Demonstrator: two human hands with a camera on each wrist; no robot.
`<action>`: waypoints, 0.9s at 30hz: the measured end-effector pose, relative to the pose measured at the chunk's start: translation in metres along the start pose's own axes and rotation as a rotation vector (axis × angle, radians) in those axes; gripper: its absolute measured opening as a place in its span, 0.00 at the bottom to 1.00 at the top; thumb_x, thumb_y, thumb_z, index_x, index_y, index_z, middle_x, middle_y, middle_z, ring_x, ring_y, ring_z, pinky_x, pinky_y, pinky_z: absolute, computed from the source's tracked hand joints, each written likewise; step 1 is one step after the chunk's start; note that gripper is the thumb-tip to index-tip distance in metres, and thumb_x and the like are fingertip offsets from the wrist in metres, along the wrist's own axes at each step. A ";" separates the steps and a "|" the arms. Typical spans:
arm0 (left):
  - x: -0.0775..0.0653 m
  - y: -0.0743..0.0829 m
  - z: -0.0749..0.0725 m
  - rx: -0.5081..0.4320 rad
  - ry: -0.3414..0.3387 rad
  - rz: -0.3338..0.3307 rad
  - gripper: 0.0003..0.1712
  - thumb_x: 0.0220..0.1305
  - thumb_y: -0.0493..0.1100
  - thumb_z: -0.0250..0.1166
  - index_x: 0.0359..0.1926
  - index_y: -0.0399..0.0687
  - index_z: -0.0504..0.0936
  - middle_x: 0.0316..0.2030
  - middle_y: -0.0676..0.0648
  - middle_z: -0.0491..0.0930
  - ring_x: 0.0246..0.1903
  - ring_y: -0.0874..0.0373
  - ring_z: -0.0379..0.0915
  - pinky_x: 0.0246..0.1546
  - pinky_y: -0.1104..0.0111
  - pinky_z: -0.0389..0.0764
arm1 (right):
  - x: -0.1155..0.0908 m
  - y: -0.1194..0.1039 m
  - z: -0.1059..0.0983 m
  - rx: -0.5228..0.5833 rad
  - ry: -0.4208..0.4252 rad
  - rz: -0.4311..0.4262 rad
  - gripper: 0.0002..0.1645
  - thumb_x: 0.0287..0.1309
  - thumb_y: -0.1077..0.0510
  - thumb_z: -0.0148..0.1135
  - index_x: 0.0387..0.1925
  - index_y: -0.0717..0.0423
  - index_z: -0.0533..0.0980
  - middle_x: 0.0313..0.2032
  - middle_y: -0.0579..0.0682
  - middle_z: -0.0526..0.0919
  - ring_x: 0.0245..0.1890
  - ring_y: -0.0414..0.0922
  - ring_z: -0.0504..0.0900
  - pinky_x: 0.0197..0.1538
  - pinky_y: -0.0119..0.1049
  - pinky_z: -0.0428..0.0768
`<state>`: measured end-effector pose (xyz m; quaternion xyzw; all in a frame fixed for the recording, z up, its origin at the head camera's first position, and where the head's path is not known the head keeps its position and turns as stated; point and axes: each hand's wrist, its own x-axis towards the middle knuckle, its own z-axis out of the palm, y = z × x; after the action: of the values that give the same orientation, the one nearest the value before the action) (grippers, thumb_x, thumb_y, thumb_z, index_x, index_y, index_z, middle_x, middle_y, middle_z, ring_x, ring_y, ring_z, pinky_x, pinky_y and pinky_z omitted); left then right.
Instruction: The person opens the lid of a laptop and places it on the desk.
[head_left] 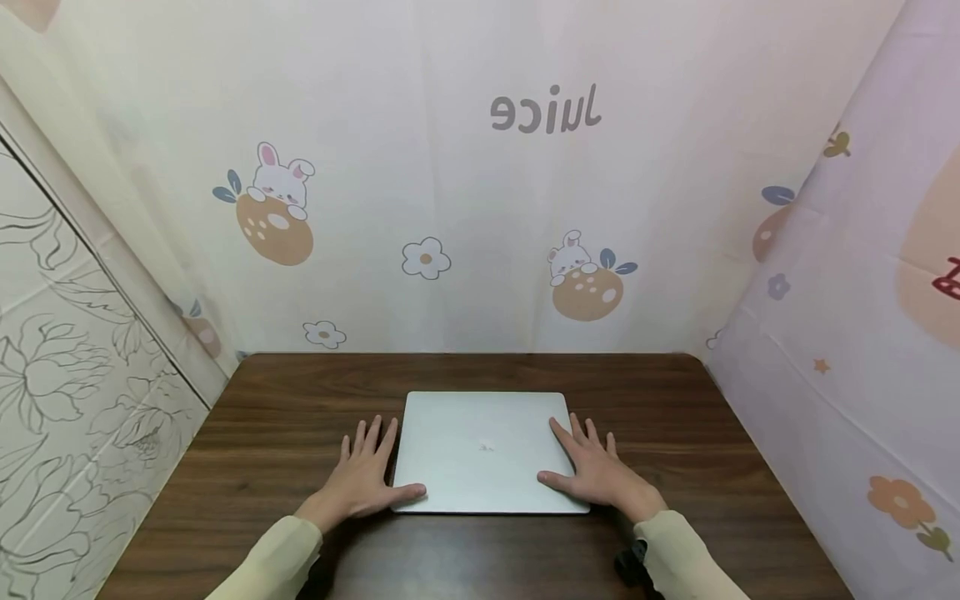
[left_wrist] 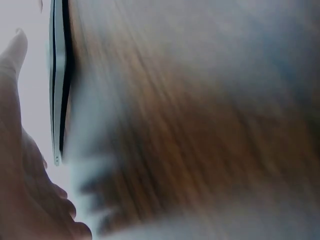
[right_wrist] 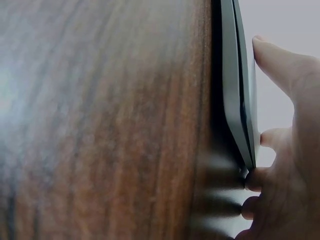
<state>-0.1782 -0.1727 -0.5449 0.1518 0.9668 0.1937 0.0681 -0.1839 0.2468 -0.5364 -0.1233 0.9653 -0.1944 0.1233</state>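
A closed silver laptop (head_left: pixel 480 454) lies flat on the wooden table, a small logo at the middle of its lid. At its left edge is my left hand (head_left: pixel 363 479), fingers spread and pointing away, the thumb reaching over the front left corner. My right hand (head_left: pixel 600 471) is at the right edge, with thumb and index finger over the lid and the other fingers spread beyond the side. Seen from the left wrist, the laptop's thin side (left_wrist: pixel 59 75) runs past the thumb. The right wrist view shows the opposite side (right_wrist: pixel 232 75), close to the fingertips.
The dark brown wooden table (head_left: pixel 300 400) extends around the laptop. Behind it hangs a pale curtain (head_left: pixel 360 125) printed with rabbits and flowers, and another printed curtain (head_left: pixel 847 433) borders the right. A white panel with flower line drawings (head_left: pixel 75 400) stands at the left.
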 end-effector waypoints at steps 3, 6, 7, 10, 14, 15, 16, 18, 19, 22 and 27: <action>-0.005 -0.003 0.000 -0.006 0.012 -0.002 0.72 0.52 0.85 0.59 0.83 0.46 0.47 0.81 0.31 0.43 0.79 0.28 0.34 0.72 0.29 0.45 | 0.000 0.000 0.000 0.000 0.002 0.001 0.61 0.60 0.21 0.57 0.83 0.45 0.48 0.81 0.68 0.42 0.79 0.74 0.38 0.71 0.79 0.36; -0.008 -0.005 0.003 -0.015 0.032 0.002 0.73 0.52 0.85 0.60 0.83 0.44 0.48 0.80 0.29 0.44 0.78 0.26 0.33 0.72 0.28 0.44 | 0.000 -0.001 -0.001 0.001 0.006 0.002 0.62 0.60 0.21 0.57 0.83 0.46 0.49 0.81 0.68 0.43 0.79 0.74 0.37 0.70 0.79 0.36; -0.009 -0.006 0.004 -0.016 0.036 0.003 0.73 0.51 0.85 0.61 0.83 0.44 0.48 0.80 0.29 0.44 0.78 0.25 0.32 0.72 0.28 0.43 | 0.000 -0.002 -0.001 -0.002 0.009 0.003 0.62 0.59 0.21 0.57 0.83 0.46 0.49 0.80 0.68 0.43 0.78 0.74 0.37 0.70 0.80 0.37; -0.011 -0.006 0.007 -0.017 0.054 0.009 0.74 0.50 0.85 0.62 0.82 0.42 0.50 0.79 0.28 0.46 0.78 0.24 0.33 0.71 0.28 0.42 | -0.002 -0.003 -0.003 -0.008 0.029 0.005 0.63 0.58 0.20 0.58 0.82 0.49 0.51 0.80 0.69 0.47 0.78 0.75 0.38 0.70 0.80 0.39; -0.011 -0.004 0.010 -0.007 0.061 0.000 0.76 0.46 0.87 0.62 0.82 0.45 0.50 0.80 0.29 0.46 0.78 0.25 0.36 0.71 0.27 0.41 | -0.006 -0.005 -0.006 -0.003 0.091 0.000 0.63 0.57 0.22 0.62 0.81 0.51 0.55 0.78 0.70 0.53 0.78 0.76 0.42 0.69 0.81 0.44; -0.011 -0.003 0.010 -0.006 0.060 -0.002 0.77 0.44 0.88 0.62 0.82 0.45 0.50 0.80 0.29 0.46 0.78 0.25 0.36 0.71 0.27 0.41 | -0.008 -0.005 -0.007 -0.002 0.110 -0.001 0.62 0.57 0.22 0.62 0.81 0.51 0.55 0.78 0.70 0.54 0.77 0.76 0.43 0.69 0.81 0.45; -0.011 -0.002 0.011 -0.004 0.062 -0.002 0.78 0.43 0.88 0.63 0.82 0.46 0.50 0.80 0.30 0.46 0.78 0.24 0.37 0.71 0.27 0.41 | -0.009 -0.004 -0.007 -0.002 0.130 -0.005 0.62 0.57 0.23 0.63 0.81 0.52 0.56 0.77 0.70 0.56 0.77 0.77 0.45 0.69 0.81 0.46; -0.011 0.000 0.011 0.002 0.057 -0.005 0.79 0.40 0.89 0.63 0.83 0.47 0.50 0.80 0.30 0.46 0.77 0.23 0.36 0.71 0.26 0.39 | -0.013 -0.005 -0.009 0.004 0.170 -0.011 0.60 0.57 0.25 0.65 0.80 0.52 0.58 0.77 0.69 0.59 0.77 0.76 0.47 0.69 0.80 0.48; -0.011 0.001 0.011 0.006 0.054 -0.004 0.80 0.39 0.90 0.63 0.83 0.48 0.50 0.80 0.31 0.46 0.77 0.23 0.35 0.70 0.26 0.39 | -0.015 -0.005 -0.009 0.005 0.187 -0.015 0.60 0.58 0.25 0.65 0.80 0.51 0.58 0.76 0.68 0.60 0.77 0.76 0.48 0.69 0.80 0.49; -0.012 0.001 0.012 0.011 0.053 -0.001 0.82 0.36 0.90 0.64 0.83 0.47 0.50 0.80 0.31 0.46 0.77 0.22 0.34 0.70 0.25 0.37 | -0.021 -0.006 -0.009 0.005 0.231 -0.044 0.57 0.59 0.28 0.67 0.79 0.52 0.59 0.76 0.67 0.62 0.76 0.74 0.53 0.68 0.78 0.56; -0.012 -0.001 0.016 -0.025 0.028 0.027 0.84 0.34 0.88 0.68 0.82 0.45 0.50 0.81 0.30 0.41 0.79 0.27 0.31 0.71 0.27 0.33 | -0.030 -0.013 -0.008 0.016 0.298 -0.099 0.55 0.59 0.34 0.71 0.79 0.52 0.61 0.76 0.64 0.64 0.75 0.71 0.59 0.66 0.73 0.67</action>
<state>-0.1646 -0.1720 -0.5588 0.1611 0.9631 0.2087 0.0538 -0.1555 0.2470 -0.5185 -0.1396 0.9641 -0.2240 -0.0302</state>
